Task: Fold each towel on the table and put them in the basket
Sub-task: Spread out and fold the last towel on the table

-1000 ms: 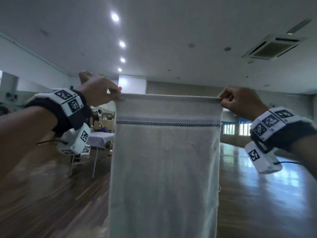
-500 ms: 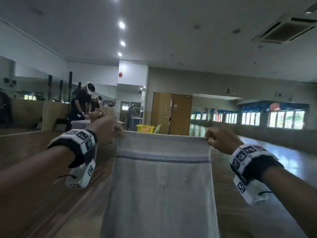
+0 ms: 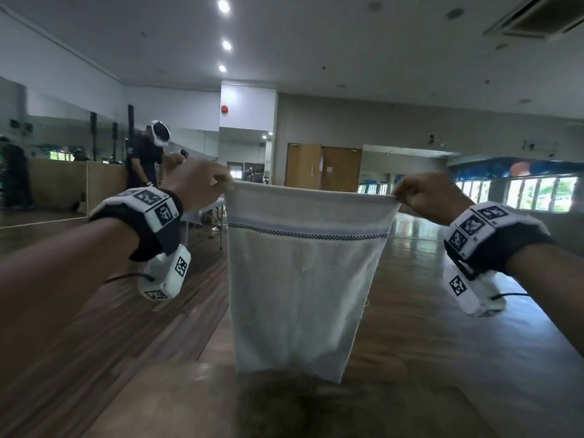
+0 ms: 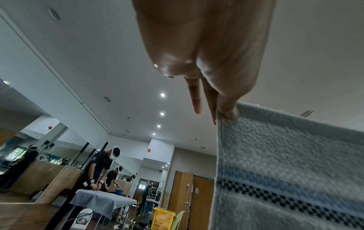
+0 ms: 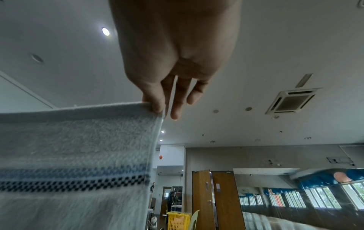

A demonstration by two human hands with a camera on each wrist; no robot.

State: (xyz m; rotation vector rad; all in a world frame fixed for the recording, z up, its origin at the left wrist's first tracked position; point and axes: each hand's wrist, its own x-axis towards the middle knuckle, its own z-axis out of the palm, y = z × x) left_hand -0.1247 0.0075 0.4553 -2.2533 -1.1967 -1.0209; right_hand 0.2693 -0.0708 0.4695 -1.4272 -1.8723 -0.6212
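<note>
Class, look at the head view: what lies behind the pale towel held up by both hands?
Behind the pale towel with the checked stripe, only wooden floor and brown double doors show around it. The towel's bottom edge hangs just above a brown surface. Anything directly behind the cloth is covered.

A person in a headset (image 4: 94,168) bends beside wooden doors (image 3: 322,167).

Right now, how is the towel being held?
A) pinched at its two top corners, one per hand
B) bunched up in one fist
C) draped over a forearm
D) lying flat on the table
A: the left hand and right hand each pinch a top corner of the towel, which hangs down between them.
</note>
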